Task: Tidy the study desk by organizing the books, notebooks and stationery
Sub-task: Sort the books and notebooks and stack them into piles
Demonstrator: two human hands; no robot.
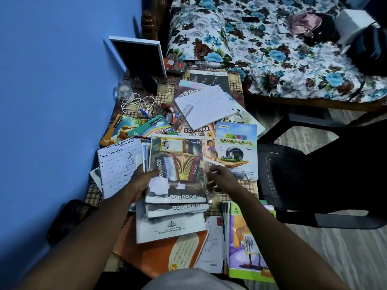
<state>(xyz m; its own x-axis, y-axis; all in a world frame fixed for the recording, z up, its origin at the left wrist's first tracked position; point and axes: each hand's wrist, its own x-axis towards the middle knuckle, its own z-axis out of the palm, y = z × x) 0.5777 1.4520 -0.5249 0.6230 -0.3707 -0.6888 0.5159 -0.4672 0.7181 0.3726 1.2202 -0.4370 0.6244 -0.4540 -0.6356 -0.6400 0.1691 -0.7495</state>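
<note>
A Saathi notebook (178, 164) with an accordion on its cover tops a stack of similar notebooks at the desk's centre. My left hand (140, 181) grips its left edge, thumb on the cover. My right hand (219, 178) is at the notebook's right edge, fingers curled; what it holds is unclear. Under the stack lie a white government textbook (169, 229) and an orange book (159, 254). Beyond lie a Grammar book (199, 131), a Knowledge book (236, 147) and two Classmate notebooks (134, 128). A handwritten sheet (117, 164) lies to the left.
A checked cloth covers the desk (161, 97). A framed board (140, 57), a white cable (136, 101), a pen (145, 114) and loose white paper (203, 105) sit at the back. A green-orange book (247, 243) lies at the right. A black plastic chair (310, 174) and a floral bed (272, 47) stand to the right.
</note>
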